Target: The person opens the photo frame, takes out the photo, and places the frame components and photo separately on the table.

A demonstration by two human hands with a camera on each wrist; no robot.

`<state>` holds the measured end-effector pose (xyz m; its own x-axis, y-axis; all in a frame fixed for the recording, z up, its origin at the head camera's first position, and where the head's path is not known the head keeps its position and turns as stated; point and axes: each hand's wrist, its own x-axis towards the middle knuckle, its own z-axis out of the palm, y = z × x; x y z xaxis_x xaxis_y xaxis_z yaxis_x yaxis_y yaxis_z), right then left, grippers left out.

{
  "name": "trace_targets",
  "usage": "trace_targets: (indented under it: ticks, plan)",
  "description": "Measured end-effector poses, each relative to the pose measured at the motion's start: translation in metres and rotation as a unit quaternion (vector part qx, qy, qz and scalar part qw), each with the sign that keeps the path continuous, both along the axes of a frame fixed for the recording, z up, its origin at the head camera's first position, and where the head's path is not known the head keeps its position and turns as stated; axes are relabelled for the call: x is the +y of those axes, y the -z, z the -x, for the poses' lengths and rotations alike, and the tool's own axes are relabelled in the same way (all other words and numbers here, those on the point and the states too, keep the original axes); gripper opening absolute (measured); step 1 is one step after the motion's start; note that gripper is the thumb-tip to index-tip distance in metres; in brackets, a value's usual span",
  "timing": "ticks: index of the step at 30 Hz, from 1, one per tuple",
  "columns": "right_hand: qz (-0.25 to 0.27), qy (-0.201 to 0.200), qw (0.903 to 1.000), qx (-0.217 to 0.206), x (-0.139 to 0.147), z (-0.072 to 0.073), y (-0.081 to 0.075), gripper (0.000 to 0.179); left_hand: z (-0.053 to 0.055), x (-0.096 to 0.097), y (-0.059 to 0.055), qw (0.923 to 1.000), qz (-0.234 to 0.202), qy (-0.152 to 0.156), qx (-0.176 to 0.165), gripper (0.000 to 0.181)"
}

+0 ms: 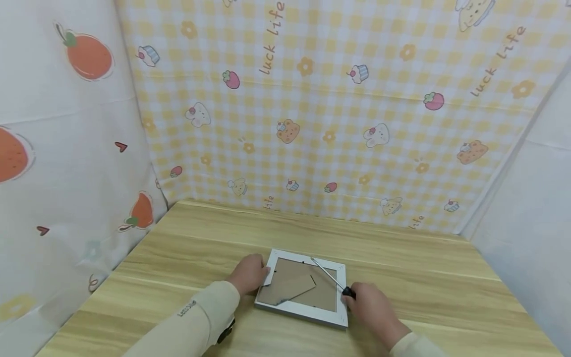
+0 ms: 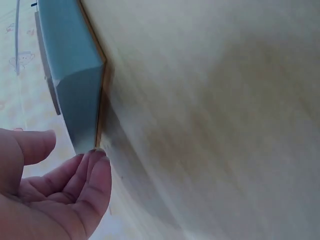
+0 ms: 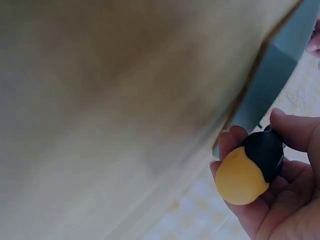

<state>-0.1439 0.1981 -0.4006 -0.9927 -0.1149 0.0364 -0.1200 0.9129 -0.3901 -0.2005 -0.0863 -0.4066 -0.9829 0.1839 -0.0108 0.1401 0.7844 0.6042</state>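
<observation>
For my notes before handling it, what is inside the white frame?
A brown backing board with a brown flap fills the white frame. Anything beneath the board is covered and cannot be seen.

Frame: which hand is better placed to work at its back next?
Probably the right hand: it holds the screwdriver, whose shaft reaches across the back of the frame. The left hand, at the left edge, holds no tool.
</observation>
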Motion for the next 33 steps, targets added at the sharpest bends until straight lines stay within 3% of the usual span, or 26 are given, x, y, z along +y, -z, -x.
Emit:
trace_targets:
  ticks: [8, 16, 33]
  plan:
    - [0.012, -0.004, 0.9999, 0.004, -0.001, -0.005, 0.006, 0.027, -0.006, 0.005, 0.001, 0.9999, -0.012, 0.007, 0.005, 0.022]
    - [0.017, -0.015, 0.9997, 0.01, -0.003, -0.003, 0.004, 0.032, -0.006, 0.005, 0.002, 0.9997, -0.005, -0.002, 0.023, 0.027]
    - [-0.001, -0.024, 0.9997, 0.001, -0.003, 0.002, 0.002, 0.028, -0.012, 0.003, 0.003, 0.9997, -0.006, -0.001, 0.023, 0.024]
